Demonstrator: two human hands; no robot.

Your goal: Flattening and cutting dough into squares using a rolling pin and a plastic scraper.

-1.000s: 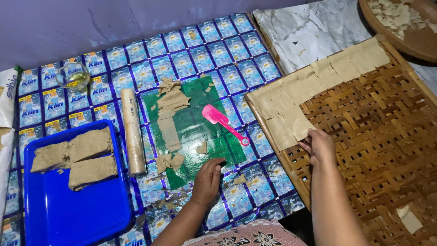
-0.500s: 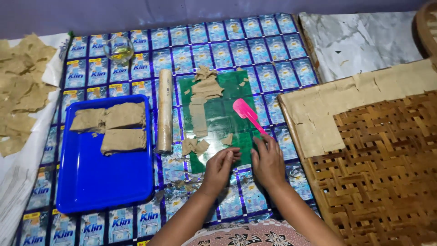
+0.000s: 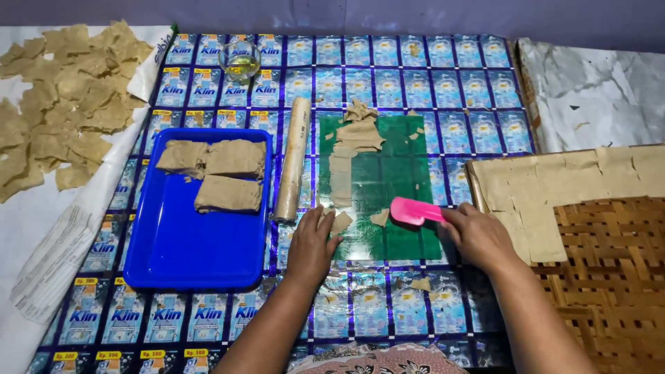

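Dim plain wall point(image 3: 415, 17) behind

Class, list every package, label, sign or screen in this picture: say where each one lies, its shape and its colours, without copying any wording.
Sachet mat: covers the work surface under everything; rows of small rectangular packets joined together, blue and white with yellow and red corner marks.
Printed plastic sheet: left edge, under the brown pieces; white with grey print, a green-edged corner at the top.
No signs or screens show.
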